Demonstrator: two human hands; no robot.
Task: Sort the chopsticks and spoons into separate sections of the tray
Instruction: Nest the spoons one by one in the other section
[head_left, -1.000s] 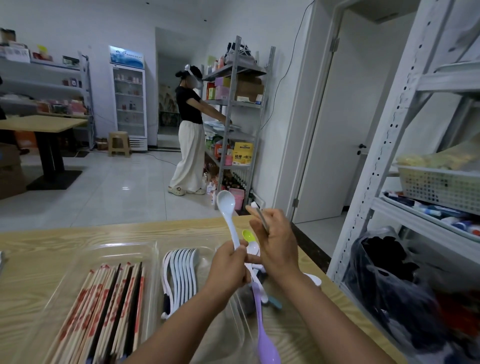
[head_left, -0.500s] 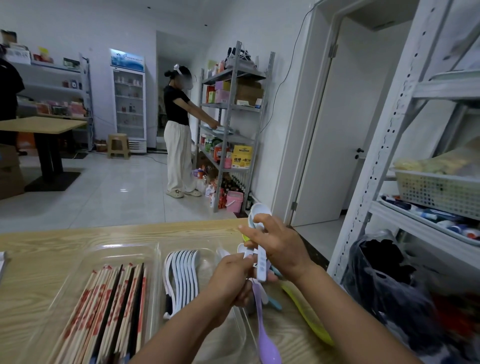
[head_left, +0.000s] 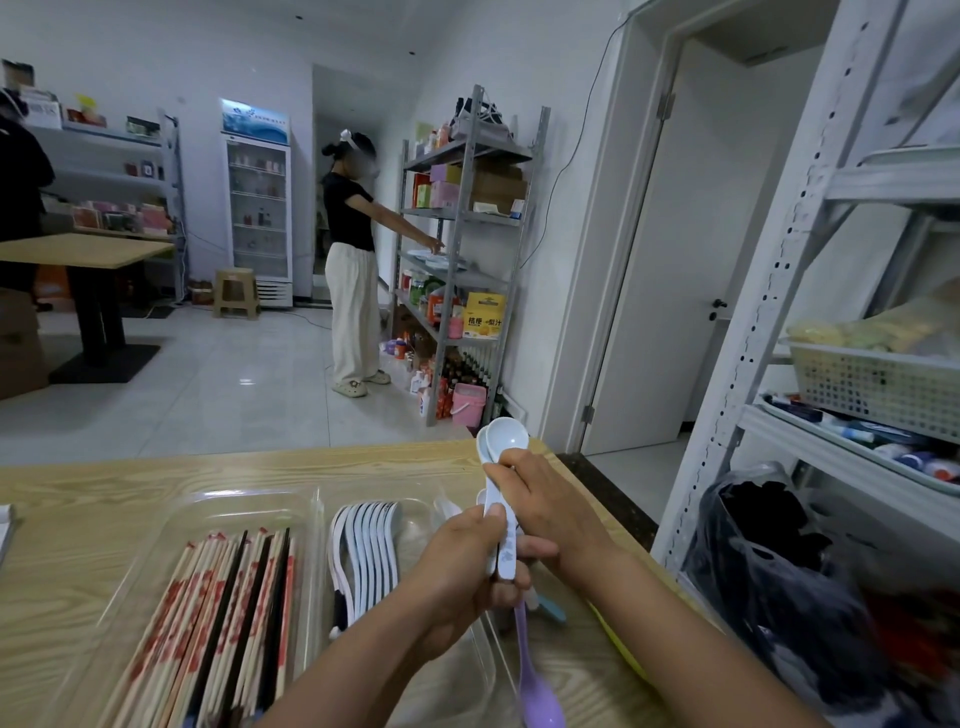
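Both hands, left hand (head_left: 462, 561) and right hand (head_left: 550, 514), curl their fingers around stacked white spoons (head_left: 503, 467) above the table (head_left: 156, 478). The clear tray (head_left: 249, 506) holds chopsticks (head_left: 223, 623) in its left section and a row of white spoons (head_left: 366, 551) in the next. A purple spoon (head_left: 537, 686) hangs below the left hand.

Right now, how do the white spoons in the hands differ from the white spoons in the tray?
The held spoons are raised above the table, bowls up, gripped by both hands: left hand, right hand. The tray spoons lie in the middle section of the tray, untouched.
The held spoons are only a few, stacked together; the tray spoons are a longer row, set on edge side by side.
Both groups are white and nested.
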